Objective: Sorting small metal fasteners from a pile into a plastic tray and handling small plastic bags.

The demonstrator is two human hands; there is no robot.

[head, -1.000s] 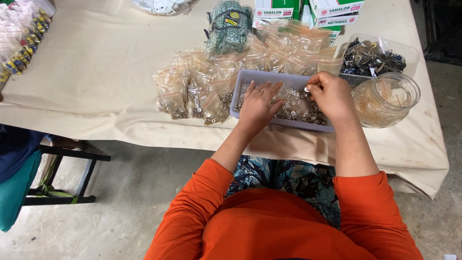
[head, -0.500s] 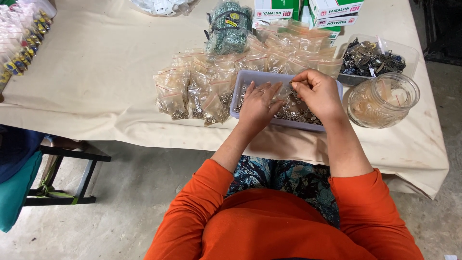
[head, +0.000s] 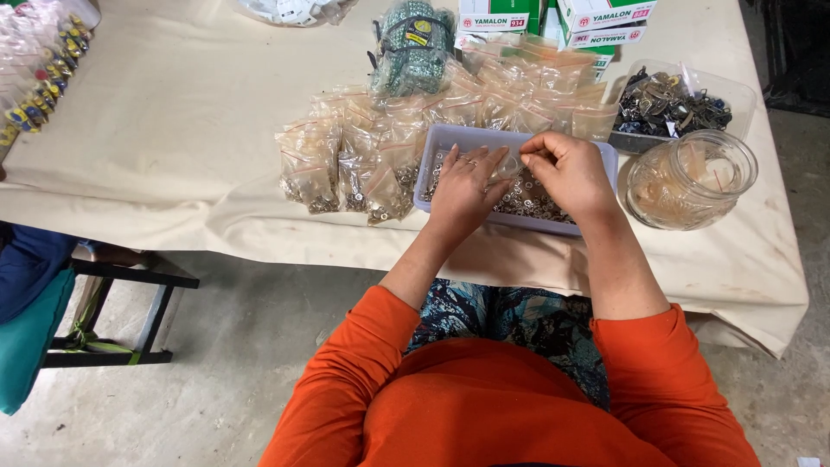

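Two white cardboard boxes with green and red printed bands (head: 553, 19) are stood at the far edge of the table, right of centre. A bundle of greenish packets bound with a dark strap and a small yellow label (head: 408, 47) is set just left of them. Many small clear plastic zip bags with red seal lines (head: 363, 160) are spread across the middle. Small clear packets with colourful contents (head: 39, 60) are lined up far left.
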